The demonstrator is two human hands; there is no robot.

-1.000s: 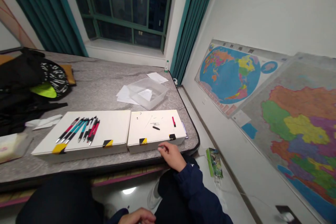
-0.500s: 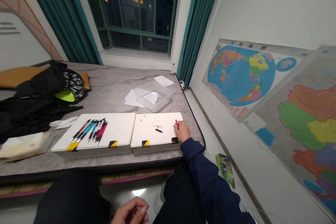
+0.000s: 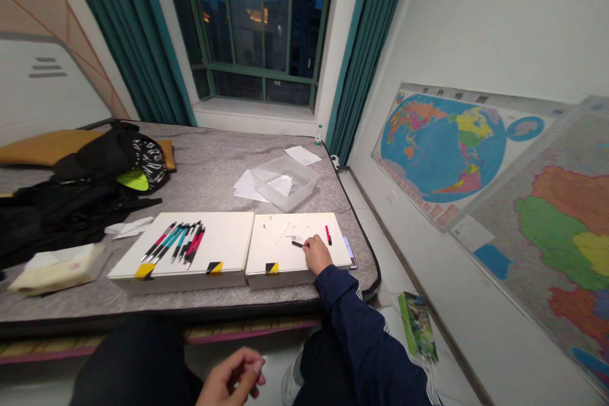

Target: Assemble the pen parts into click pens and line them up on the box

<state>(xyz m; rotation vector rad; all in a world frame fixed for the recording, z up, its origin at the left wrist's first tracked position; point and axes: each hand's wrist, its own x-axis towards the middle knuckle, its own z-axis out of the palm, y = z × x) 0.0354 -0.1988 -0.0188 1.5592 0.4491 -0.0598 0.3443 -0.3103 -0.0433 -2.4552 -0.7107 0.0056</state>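
My right hand is over the right white box, its fingertips closed on the near end of a short black pen part. A red and black pen part lies on the same box, to the right of that hand. Small thin pieces, among them a slim rod and springs or tips too small to tell apart, are scattered beyond the fingers. My left hand hangs low over my lap, fingers curled and thumb pressed to them; whatever is inside is hidden.
The left white box bears a row of several click pens. Behind stand a clear plastic bin and papers. A phone lies at the right, a tissue pack and black backpack at the left.
My right hand has let go of the red pen part, which lies on the box, and has moved left to the black part. The left hand stays curled. The view has shifted slightly.
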